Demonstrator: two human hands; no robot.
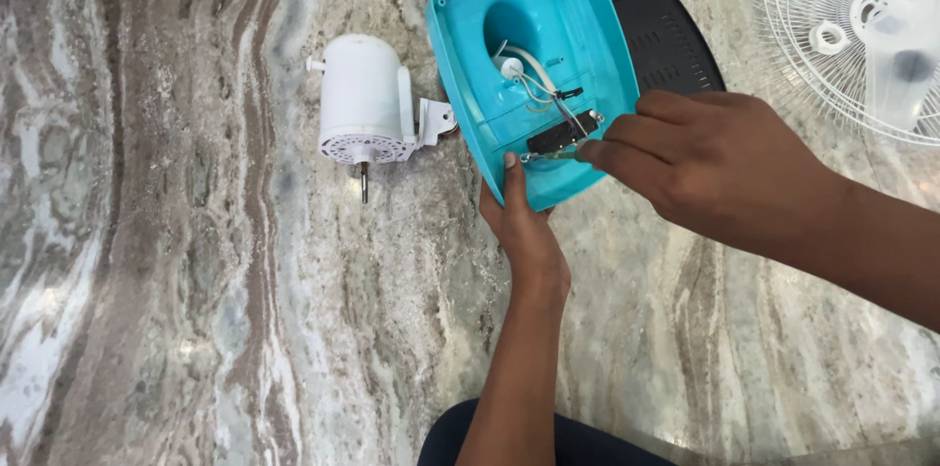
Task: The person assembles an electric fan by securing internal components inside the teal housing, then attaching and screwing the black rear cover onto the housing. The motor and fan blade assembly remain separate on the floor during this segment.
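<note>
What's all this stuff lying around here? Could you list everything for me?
fan base shell: one, turquoise, upside down at top centre, wires and a black switch block inside
motor: one, white, on the floor left of the shell, shaft pointing down the picture
cover plate: one, black, behind the shell's right edge
fan guard: one, white wire, top right corner
floor: marbled grey-brown stone
left hand: grips the shell's near edge
right hand: fingertips on a thin metal tool at the switch block

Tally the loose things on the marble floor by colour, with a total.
Turquoise: 1, the fan base shell, held by the left hand and right hand
White: 2, the motor and the fan guard
Black: 1, the base plate
Total: 4
</note>
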